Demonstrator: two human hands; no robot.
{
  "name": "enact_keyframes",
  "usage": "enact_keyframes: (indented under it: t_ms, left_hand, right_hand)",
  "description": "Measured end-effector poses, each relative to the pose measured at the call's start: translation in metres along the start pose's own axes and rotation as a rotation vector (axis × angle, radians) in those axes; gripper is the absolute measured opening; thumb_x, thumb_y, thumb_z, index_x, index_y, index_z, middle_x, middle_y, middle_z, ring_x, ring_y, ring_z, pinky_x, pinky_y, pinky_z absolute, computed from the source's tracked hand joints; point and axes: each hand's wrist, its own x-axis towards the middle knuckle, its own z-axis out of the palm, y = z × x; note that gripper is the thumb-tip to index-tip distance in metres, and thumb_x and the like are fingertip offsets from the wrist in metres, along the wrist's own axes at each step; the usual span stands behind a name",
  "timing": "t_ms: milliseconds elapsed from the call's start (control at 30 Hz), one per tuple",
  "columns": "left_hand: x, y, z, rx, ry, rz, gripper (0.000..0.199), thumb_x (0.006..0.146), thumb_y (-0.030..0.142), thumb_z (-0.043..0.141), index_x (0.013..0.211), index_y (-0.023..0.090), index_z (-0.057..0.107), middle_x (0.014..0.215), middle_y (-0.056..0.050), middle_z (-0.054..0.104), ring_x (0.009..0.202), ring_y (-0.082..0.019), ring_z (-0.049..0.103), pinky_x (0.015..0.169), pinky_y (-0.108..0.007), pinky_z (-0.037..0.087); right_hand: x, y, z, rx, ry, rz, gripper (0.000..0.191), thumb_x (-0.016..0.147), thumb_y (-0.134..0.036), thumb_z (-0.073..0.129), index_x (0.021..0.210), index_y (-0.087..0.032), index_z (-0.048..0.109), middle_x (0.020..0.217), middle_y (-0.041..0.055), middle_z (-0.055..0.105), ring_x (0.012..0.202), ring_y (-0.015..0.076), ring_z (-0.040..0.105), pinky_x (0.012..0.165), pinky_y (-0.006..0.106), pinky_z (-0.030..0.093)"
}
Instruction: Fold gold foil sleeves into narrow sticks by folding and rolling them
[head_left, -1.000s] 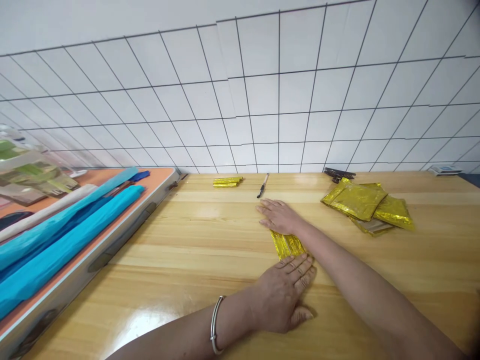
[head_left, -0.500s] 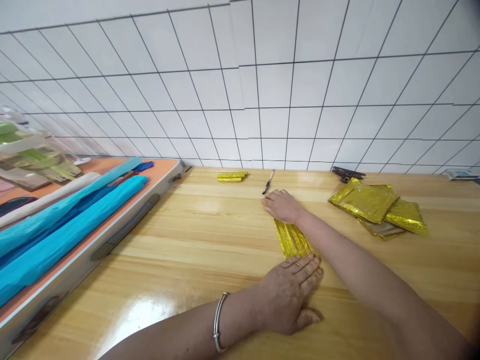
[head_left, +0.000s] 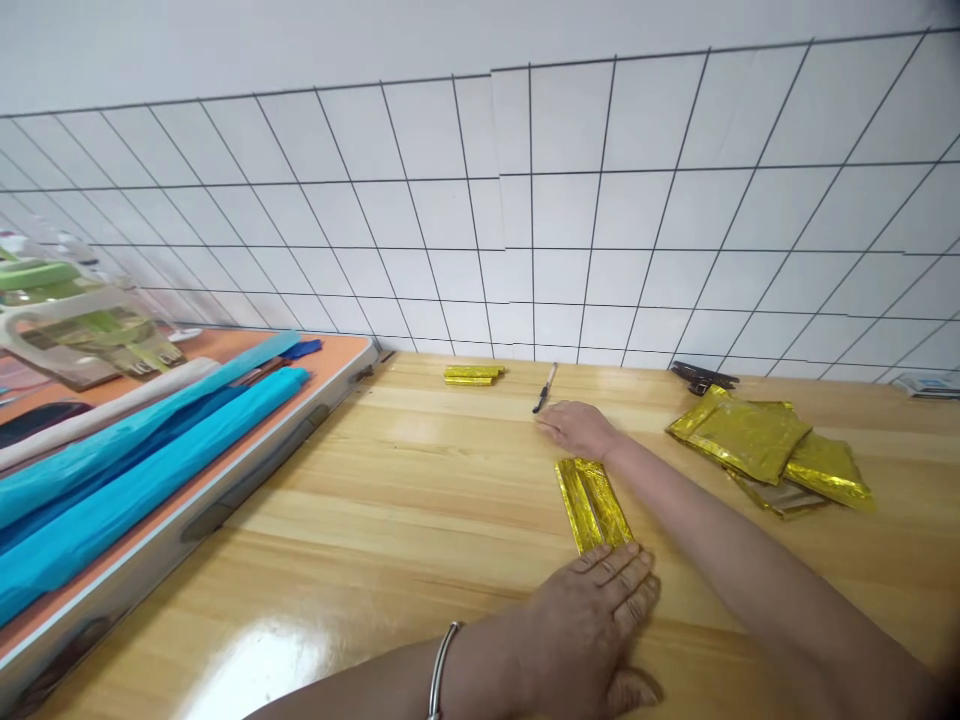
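Note:
A shiny gold foil piece (head_left: 589,492), folded lengthwise with a seam between its two long halves, lies on the wooden table. My left hand (head_left: 592,620), with a silver bangle at the wrist, rests flat over its near end, fingers outstretched. Beyond the far end of the foil, my right hand (head_left: 581,430) lies low over the table, holding nothing visible, its fingers reaching forward. Its fingertips are close to the dark tip of a pen (head_left: 545,388); whether they touch it I cannot tell.
Flat gold foil packets (head_left: 750,435) are piled at right, a black clip-like object (head_left: 703,378) behind them. A small folded gold strip (head_left: 474,375) lies near the tiled wall. Left, an orange-topped raised surface (head_left: 341,348) bears blue rolls (head_left: 187,455) and a green-lidded container (head_left: 45,275).
My right hand has come off the foil's far end and moved away toward the pen, uncovering that end. My left hand stays on the near end. The view has tilted up slightly.

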Motion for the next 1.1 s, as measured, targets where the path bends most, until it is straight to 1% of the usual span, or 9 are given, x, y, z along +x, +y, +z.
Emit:
enact_keyframes:
  t_ms: [67, 167, 233, 300, 400, 567, 733, 933, 1100]
  left_hand:
    - [-0.001, -0.001, 0.0, -0.008, 0.014, 0.009, 0.072, 0.09, 0.055, 0.028, 0.14, 0.004, 0.02, 0.148, -0.017, 0.015, 0.137, -0.026, 0.014, 0.113, -0.036, 0.012]
    - [-0.002, -0.002, 0.002, -0.016, 0.046, 0.016, 0.071, 0.09, 0.054, 0.03, 0.139, 0.004, 0.021, 0.147, -0.018, 0.018, 0.136, -0.027, 0.016, 0.113, -0.037, 0.013]
    - [-0.002, -0.003, 0.006, -0.021, 0.052, 0.01, 0.07, 0.089, 0.053, 0.031, 0.138, 0.005, 0.024, 0.144, -0.018, 0.027, 0.134, -0.028, 0.023, 0.111, -0.038, 0.017]
    - [-0.002, -0.002, 0.01, -0.023, 0.034, -0.016, 0.068, 0.088, 0.055, 0.033, 0.135, 0.006, 0.031, 0.135, -0.018, 0.041, 0.127, -0.029, 0.036, 0.107, -0.04, 0.025]
    - [-0.001, -0.001, 0.015, -0.006, 0.011, -0.046, 0.067, 0.085, 0.057, 0.036, 0.131, 0.008, 0.038, 0.125, -0.017, 0.052, 0.117, -0.03, 0.046, 0.102, -0.04, 0.031]
    - [0.001, 0.0, 0.015, 0.01, 0.058, -0.006, 0.07, 0.087, 0.054, 0.036, 0.137, 0.006, 0.029, 0.137, -0.018, 0.039, 0.129, -0.028, 0.032, 0.109, -0.036, 0.021]
    - [-0.001, 0.002, 0.011, -0.02, 0.032, -0.027, 0.07, 0.089, 0.054, 0.03, 0.14, 0.007, 0.021, 0.142, -0.018, 0.03, 0.132, -0.028, 0.027, 0.11, -0.041, 0.018]
    - [-0.001, 0.003, 0.004, 0.005, 0.02, -0.002, 0.069, 0.09, 0.053, 0.027, 0.14, 0.005, 0.022, 0.147, -0.018, 0.019, 0.137, -0.027, 0.013, 0.112, -0.038, 0.013]
    - [-0.001, 0.002, 0.001, 0.003, -0.001, 0.007, 0.068, 0.091, 0.053, 0.027, 0.14, 0.005, 0.022, 0.148, -0.017, 0.015, 0.137, -0.027, 0.011, 0.113, -0.039, 0.011]
  right_hand:
    - [-0.015, -0.008, -0.011, 0.01, 0.019, 0.009, 0.04, 0.094, -0.037, 0.03, 0.118, -0.019, 0.056, 0.117, 0.0076, 0.061, 0.11, 0.0195, 0.052, 0.093, 0.035, 0.041]
    - [-0.055, -0.033, -0.027, 0.129, 0.004, -0.059, 0.044, 0.094, -0.039, 0.03, 0.128, -0.019, 0.048, 0.131, 0.0075, 0.05, 0.123, 0.0201, 0.043, 0.104, 0.038, 0.032]
    - [-0.087, -0.052, -0.034, 0.205, -0.129, -0.143, 0.046, 0.093, -0.04, 0.033, 0.133, -0.021, 0.042, 0.137, 0.0068, 0.043, 0.129, 0.0203, 0.034, 0.108, 0.039, 0.026]
    - [-0.111, -0.066, -0.036, 0.275, -0.264, -0.227, 0.05, 0.092, -0.041, 0.034, 0.138, -0.021, 0.035, 0.141, 0.0062, 0.037, 0.133, 0.0195, 0.027, 0.11, 0.039, 0.023]
    - [-0.126, -0.072, -0.034, 0.308, -0.352, -0.211, 0.054, 0.093, -0.042, 0.031, 0.142, -0.022, 0.023, 0.147, 0.0058, 0.023, 0.136, 0.0201, 0.016, 0.111, 0.043, 0.015]
    - [-0.119, -0.064, -0.031, 0.362, -0.38, -0.212, 0.054, 0.093, -0.045, 0.03, 0.142, -0.025, 0.02, 0.148, 0.0029, 0.019, 0.137, 0.0192, 0.013, 0.112, 0.041, 0.01]
    - [-0.108, -0.057, -0.025, 0.335, -0.36, -0.167, 0.053, 0.093, -0.046, 0.027, 0.142, -0.027, 0.02, 0.149, 0.0011, 0.017, 0.137, 0.0193, 0.01, 0.112, 0.039, 0.008]
    - [-0.088, -0.044, -0.012, 0.216, -0.336, -0.131, 0.057, 0.091, -0.051, 0.029, 0.142, -0.029, 0.018, 0.151, 0.0016, 0.01, 0.137, 0.0204, 0.008, 0.111, 0.04, 0.008]
    - [-0.069, -0.032, 0.001, 0.144, -0.295, -0.082, 0.056, 0.091, -0.053, 0.025, 0.142, -0.03, 0.018, 0.151, 0.0011, 0.007, 0.137, 0.0212, 0.009, 0.11, 0.041, 0.009]
